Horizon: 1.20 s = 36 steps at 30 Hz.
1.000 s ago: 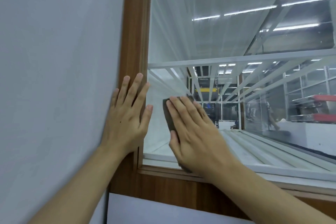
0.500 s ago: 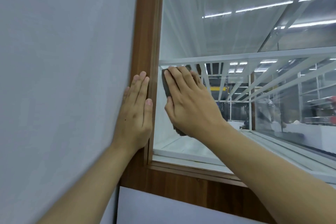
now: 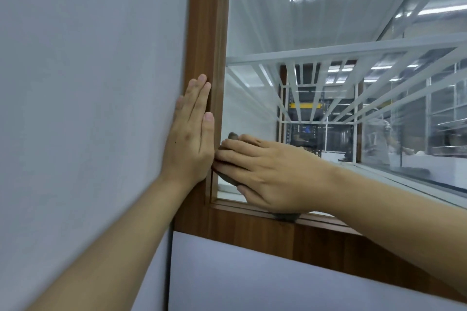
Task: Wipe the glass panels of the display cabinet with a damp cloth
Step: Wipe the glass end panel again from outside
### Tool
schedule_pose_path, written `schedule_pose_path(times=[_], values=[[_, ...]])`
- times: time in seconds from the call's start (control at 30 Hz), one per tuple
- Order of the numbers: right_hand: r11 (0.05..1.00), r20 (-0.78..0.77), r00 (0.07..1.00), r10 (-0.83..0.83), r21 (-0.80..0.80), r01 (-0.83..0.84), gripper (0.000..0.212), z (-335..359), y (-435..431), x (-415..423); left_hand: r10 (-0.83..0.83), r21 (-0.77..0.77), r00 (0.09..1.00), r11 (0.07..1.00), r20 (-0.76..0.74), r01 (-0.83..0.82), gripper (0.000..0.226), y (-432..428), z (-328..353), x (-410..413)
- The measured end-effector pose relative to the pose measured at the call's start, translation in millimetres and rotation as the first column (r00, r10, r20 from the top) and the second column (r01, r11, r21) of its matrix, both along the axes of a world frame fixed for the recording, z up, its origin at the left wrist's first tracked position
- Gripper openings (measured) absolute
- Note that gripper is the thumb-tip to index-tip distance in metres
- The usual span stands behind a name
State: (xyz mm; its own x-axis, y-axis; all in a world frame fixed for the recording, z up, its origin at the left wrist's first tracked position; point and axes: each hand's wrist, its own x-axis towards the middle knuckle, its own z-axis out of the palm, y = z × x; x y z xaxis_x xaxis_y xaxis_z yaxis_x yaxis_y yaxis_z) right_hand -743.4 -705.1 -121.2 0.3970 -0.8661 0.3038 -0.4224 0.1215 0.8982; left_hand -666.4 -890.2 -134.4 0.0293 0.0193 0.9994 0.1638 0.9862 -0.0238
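Wooden frame (image 3: pixel 202 33) and left hand (image 3: pixel 189 144) adjoin cloth (image 3: pixel 227 177).

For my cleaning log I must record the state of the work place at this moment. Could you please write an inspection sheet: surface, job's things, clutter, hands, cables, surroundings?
Surface: glass panel set in a brown wooden frame; ceiling lights reflect in it; streaks or dirt cannot be judged.
Job's things: dark cloth pressed on the glass at the lower left corner, mostly hidden under the hand.
Clutter: nothing seen.
Hands: left hand flat, fingers straight, on the frame's left post and the wall edge; right hand flat on the cloth, fingers pointing left.
Cables: nothing seen.
Surroundings: pale wall panel left of the frame; white shelf inside the cabinet.
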Motion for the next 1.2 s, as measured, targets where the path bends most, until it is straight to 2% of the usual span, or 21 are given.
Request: schedule_pose_path(times=[0.2,0.37,0.53,0.87,1.0,1.1,1.2], values=[[0.97,0.055,0.997,0.045,0.238,-0.056,0.049,0.9,-3.5,-0.3,0.021,0.018,0.999,1.0,-0.026,-0.021,0.054,4.4,-4.8,-3.9],[0.938,0.164,0.982,0.091,0.317,-0.139,0.036,0.4,-6.4,-0.1,0.045,0.053,0.998,0.998,-0.033,-0.043,0.054,7.9,-11.9,-5.4],[0.935,0.284,0.957,0.063,0.318,-0.156,0.038,-3.0,14.2,-2.6,0.056,0.08,0.998,0.995,-0.014,-0.055,0.054,10.2,-19.0,-5.2],[0.951,0.348,0.936,0.059,0.266,-0.159,0.032,-7.3,61.4,-15.0,0.074,0.209,0.996,0.976,-0.039,-0.065,0.054,30.5,-35.8,-12.4],[0.959,0.39,0.917,0.086,0.217,-0.182,0.029,-11.8,85.7,-21.2,0.17,0.285,0.985,0.946,-0.019,-0.158,0.06,60.9,-41.6,-22.8],[0.964,0.406,0.912,0.062,0.213,-0.16,0.027,-11.7,109.0,-23.6,0.237,0.205,0.972,0.951,0.001,-0.232,0.059,89.7,-49.0,-32.7],[0.965,0.431,0.902,0.024,0.227,-0.134,0.025,-11.5,132.8,-28.7,0.187,0.098,0.982,0.978,0.011,-0.187,0.055,121.1,-48.9,-40.9]])
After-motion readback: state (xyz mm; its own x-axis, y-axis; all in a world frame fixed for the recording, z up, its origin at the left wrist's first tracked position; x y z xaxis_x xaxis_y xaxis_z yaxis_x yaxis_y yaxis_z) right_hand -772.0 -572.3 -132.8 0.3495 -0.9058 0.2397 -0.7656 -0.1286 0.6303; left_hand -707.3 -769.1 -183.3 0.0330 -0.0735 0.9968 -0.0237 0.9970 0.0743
